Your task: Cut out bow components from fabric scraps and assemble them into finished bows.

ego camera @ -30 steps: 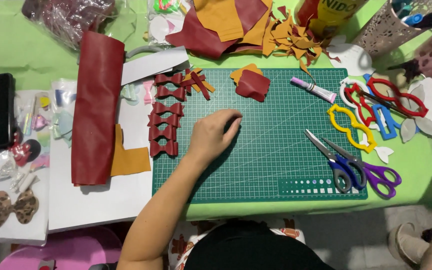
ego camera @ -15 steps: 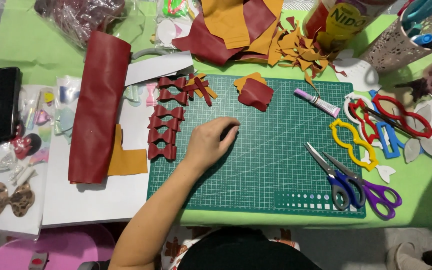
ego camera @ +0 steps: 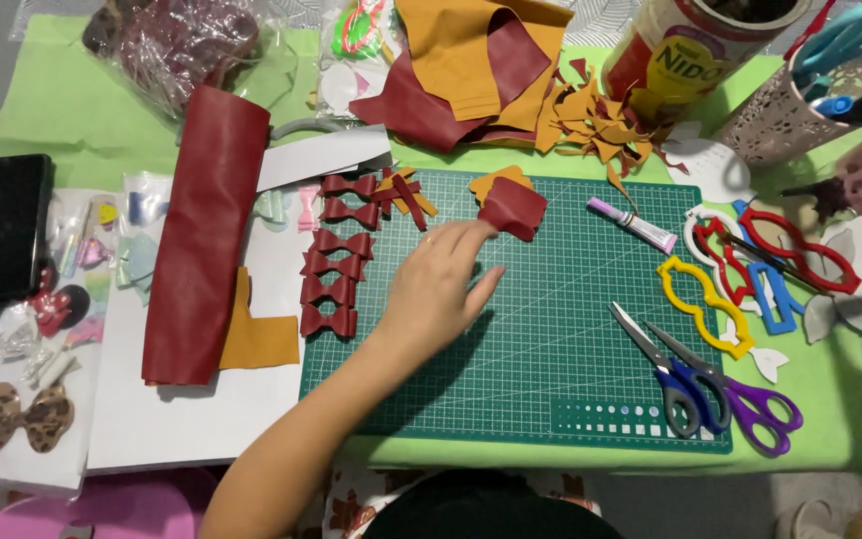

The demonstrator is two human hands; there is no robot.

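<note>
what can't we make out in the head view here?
- Right hand: not in the head view at all.
- Left hand: fingertips reach the dark red pieces; touching or gripping cannot be told.
- Mustard piece: mostly hidden under the dark red pieces.
- Tin: top cut off by the upper edge.
- Small items in the clear bags: too small to identify.

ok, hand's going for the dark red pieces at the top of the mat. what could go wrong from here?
1. The left hand touches the red pieces, which overlap a mustard piece; both may lift together.
2. The forearm lies close to the bows and might scatter them.
3. The glue tube beside the stack could get nudged.
</note>
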